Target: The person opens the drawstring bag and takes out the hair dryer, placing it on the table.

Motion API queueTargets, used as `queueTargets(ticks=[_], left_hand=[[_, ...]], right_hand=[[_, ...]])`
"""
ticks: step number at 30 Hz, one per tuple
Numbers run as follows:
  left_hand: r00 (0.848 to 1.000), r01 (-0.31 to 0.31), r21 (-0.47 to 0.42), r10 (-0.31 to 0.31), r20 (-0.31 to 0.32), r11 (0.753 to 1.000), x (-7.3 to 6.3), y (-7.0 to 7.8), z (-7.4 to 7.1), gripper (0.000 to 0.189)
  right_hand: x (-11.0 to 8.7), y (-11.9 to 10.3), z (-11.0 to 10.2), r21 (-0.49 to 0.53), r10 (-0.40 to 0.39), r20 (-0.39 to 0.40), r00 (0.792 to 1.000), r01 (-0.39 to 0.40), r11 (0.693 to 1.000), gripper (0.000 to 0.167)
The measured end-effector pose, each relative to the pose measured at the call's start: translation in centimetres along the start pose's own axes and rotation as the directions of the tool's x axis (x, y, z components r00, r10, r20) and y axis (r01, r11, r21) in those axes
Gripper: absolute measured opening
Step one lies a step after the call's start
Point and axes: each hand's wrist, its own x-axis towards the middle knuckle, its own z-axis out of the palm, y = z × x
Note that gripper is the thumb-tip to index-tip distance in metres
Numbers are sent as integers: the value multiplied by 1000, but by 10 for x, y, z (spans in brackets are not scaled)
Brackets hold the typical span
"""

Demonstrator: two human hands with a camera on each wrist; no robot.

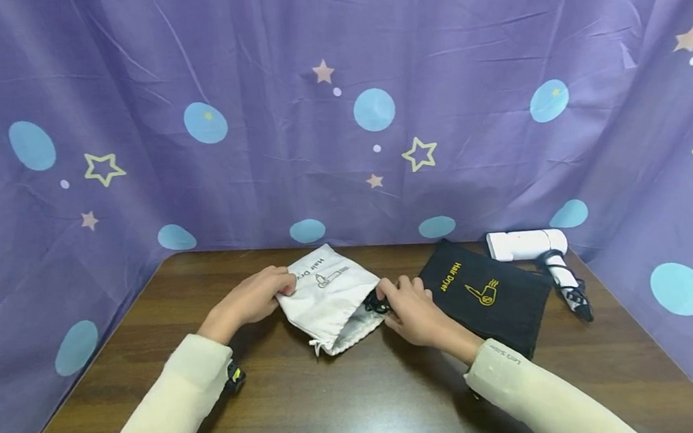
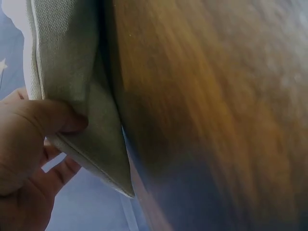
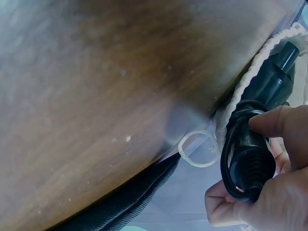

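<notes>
A white drawstring bag (image 1: pixel 323 301) printed "Hair Dryer" lies slanted over the table, its mouth gaping toward the near right. My left hand (image 1: pixel 259 294) pinches the bag's far left edge; in the left wrist view the thumb presses the cloth near a corner. At the mouth, my right hand (image 1: pixel 415 315) grips the handle end of a black hair dryer (image 3: pixel 269 84), with its cord (image 3: pixel 231 166) wound round the handle. The dryer's body sits inside the bag, mostly hidden by the cloth in the head view.
To the right lies a flat black bag (image 1: pixel 514 298) with yellow "Hair Dryer" print. Beyond it rests a white hair dryer (image 1: pixel 525 245), a dark cord round its handle. The wooden table (image 1: pixel 314 412) ends at a purple curtain (image 1: pixel 288 111).
</notes>
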Motion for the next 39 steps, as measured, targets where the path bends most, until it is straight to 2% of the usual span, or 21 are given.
queueTargets(ticks=[8, 13, 15, 18, 22, 24, 26, 29, 32, 39], left_hand=[[997, -1, 28, 4, -76, 1000, -7, -12, -5, 43], [997, 31, 24, -29, -73, 999, -12, -20, -5, 44], [998, 52, 21, -51, -43, 998, -13, -20, -5, 44], [990, 124, 17, -125, 59, 992, -13, -15, -7, 47], [952, 227, 21, -226, 208, 974, -10, 0, -16, 50], [948, 229, 25, -229, 221, 973, -4, 8, -20, 44], [960, 204, 25, -205, 190, 979, 5, 16, -23, 37], [984, 137, 46, -142, 107, 989, 21, 25, -23, 30], [992, 101, 58, -105, 64, 993, 37, 33, -23, 34], [992, 82, 51, -86, 90, 995, 65, 39, -17, 38]], right_hand=[[-4, 7, -5, 21, -46, 7, 999, 46, 999, 36], [-9, 13, -9, 9, -107, 7, 994, 107, 994, 35], [-10, 14, -9, 10, -129, 5, 992, 129, 992, 34], [-10, 14, -10, 10, -154, -5, 988, 154, 988, 34], [-10, 14, -10, -7, -178, -15, 984, 178, 984, 33], [-10, 14, -11, -18, -188, -21, 982, 187, 982, 33], [-10, 14, -12, -28, -199, -32, 979, 198, 980, 34], [-10, 15, -12, -46, -216, -45, 975, 214, 976, 35], [-9, 15, -12, -62, -228, -56, 972, 225, 972, 36], [-7, 15, -12, -85, -232, -59, 971, 226, 970, 37]])
